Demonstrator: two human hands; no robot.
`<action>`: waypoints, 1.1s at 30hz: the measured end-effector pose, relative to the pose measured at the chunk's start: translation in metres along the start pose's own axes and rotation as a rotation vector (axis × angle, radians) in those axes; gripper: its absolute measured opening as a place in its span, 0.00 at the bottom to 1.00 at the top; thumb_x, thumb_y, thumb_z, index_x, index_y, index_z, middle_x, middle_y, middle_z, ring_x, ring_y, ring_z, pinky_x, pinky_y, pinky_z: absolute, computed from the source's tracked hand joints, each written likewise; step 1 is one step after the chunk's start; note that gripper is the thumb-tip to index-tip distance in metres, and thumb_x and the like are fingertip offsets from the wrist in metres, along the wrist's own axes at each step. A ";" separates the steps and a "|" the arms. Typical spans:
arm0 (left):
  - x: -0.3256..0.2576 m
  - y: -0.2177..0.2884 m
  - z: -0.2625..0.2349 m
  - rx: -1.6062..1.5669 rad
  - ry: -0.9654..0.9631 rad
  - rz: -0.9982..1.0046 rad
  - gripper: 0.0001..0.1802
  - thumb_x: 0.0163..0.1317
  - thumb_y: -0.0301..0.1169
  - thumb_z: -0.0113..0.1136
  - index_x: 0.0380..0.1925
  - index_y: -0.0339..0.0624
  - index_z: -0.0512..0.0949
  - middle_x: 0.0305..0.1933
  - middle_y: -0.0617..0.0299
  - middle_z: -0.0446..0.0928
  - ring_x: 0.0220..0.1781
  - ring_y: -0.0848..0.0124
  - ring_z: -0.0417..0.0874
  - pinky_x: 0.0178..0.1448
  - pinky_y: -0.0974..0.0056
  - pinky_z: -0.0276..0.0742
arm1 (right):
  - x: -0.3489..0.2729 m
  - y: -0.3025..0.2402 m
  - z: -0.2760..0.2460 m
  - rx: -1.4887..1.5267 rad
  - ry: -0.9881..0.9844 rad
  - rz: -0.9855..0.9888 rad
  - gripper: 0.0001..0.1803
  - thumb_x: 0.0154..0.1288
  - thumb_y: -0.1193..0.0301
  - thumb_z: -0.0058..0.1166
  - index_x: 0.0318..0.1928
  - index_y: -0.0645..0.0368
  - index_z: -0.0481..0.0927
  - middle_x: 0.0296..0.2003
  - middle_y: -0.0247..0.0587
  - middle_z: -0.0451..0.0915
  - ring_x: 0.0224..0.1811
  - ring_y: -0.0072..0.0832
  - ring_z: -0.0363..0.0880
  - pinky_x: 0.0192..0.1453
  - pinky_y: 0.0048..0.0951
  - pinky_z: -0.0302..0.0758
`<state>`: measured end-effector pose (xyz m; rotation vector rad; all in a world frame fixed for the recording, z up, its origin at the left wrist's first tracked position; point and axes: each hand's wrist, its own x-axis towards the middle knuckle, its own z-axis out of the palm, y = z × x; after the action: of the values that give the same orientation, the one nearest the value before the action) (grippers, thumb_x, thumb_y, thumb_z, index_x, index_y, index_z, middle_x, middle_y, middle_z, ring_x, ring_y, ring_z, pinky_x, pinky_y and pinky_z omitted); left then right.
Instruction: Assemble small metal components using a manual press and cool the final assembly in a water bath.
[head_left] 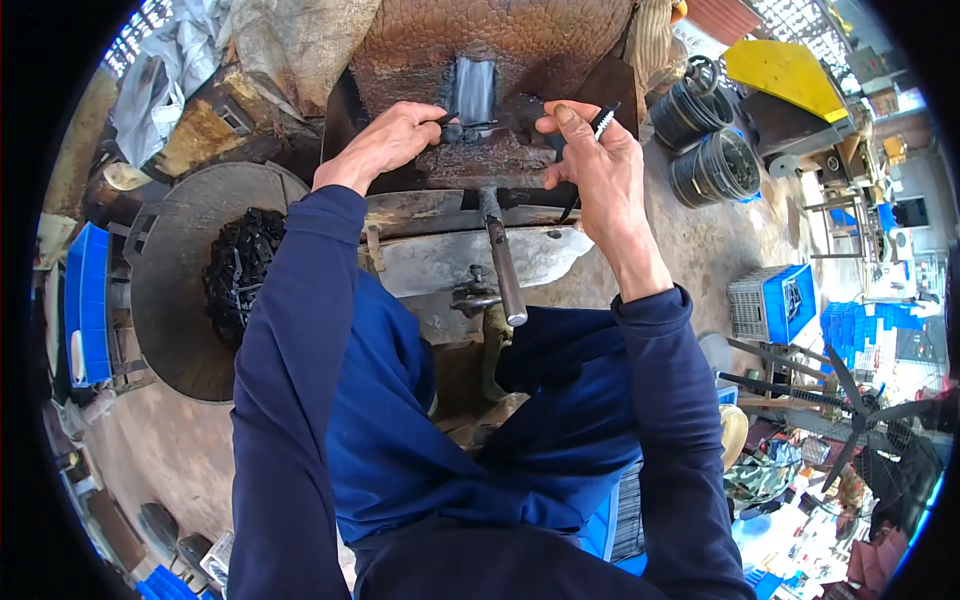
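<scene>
My left hand (pixel 395 140) is closed, its thumb and fingertips pinching a small dark metal piece (pixel 447 117) beside the pale, smooth slot (pixel 474 90) of a brown, crusted machine. Held in my closed right hand (pixel 605 175) is a thin dark rod with a pale spiral band (pixel 604 121), sticking up between the fingers. A dark pointed end (pixel 570 207) shows below that palm; whether it belongs to the same rod I cannot tell. Between my hands lies the machine's rough, dark ledge (pixel 490 160). From it a metal bar handle (pixel 505 265) slants down toward my knees.
Left of me stands a wide round pan (pixel 175 300) with a heap of dark metal pieces (pixel 245 260), beside a blue bin (pixel 90 300). On the right are two black buckets (pixel 690 115), a blue-and-grey crate (pixel 770 303), a yellow panel (pixel 785 80) and a fan (pixel 862 410).
</scene>
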<state>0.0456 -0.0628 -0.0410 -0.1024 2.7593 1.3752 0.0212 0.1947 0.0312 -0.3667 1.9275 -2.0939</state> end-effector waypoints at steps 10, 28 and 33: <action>-0.007 0.044 -0.013 0.219 0.074 0.030 0.16 0.69 0.36 0.51 0.39 0.31 0.80 0.26 0.58 0.76 0.31 0.69 0.75 0.39 0.62 0.71 | -0.024 0.012 -0.036 -0.727 -0.413 -0.533 0.15 0.64 0.78 0.56 0.51 0.58 0.82 0.45 0.41 0.84 0.38 0.32 0.83 0.41 0.30 0.80; -0.018 0.010 -0.013 0.246 0.920 0.176 0.16 0.69 0.34 0.46 0.45 0.37 0.80 0.30 0.58 0.79 0.35 0.65 0.81 0.44 0.64 0.74 | -0.056 0.018 -0.006 -0.776 -0.421 -0.688 0.20 0.60 0.79 0.57 0.54 0.56 0.78 0.55 0.44 0.79 0.48 0.44 0.82 0.46 0.40 0.82; -0.027 0.044 -0.010 -0.443 0.795 -0.012 0.14 0.68 0.31 0.47 0.45 0.38 0.80 0.30 0.60 0.80 0.36 0.68 0.81 0.47 0.65 0.74 | -0.027 -0.017 0.033 -0.524 -0.154 -0.302 0.15 0.66 0.73 0.59 0.52 0.60 0.79 0.45 0.44 0.82 0.34 0.33 0.84 0.39 0.33 0.82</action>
<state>0.0689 -0.0435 0.0018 -0.8514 2.8826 2.3217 0.0584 0.1750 0.0512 -0.9466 2.4236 -1.6157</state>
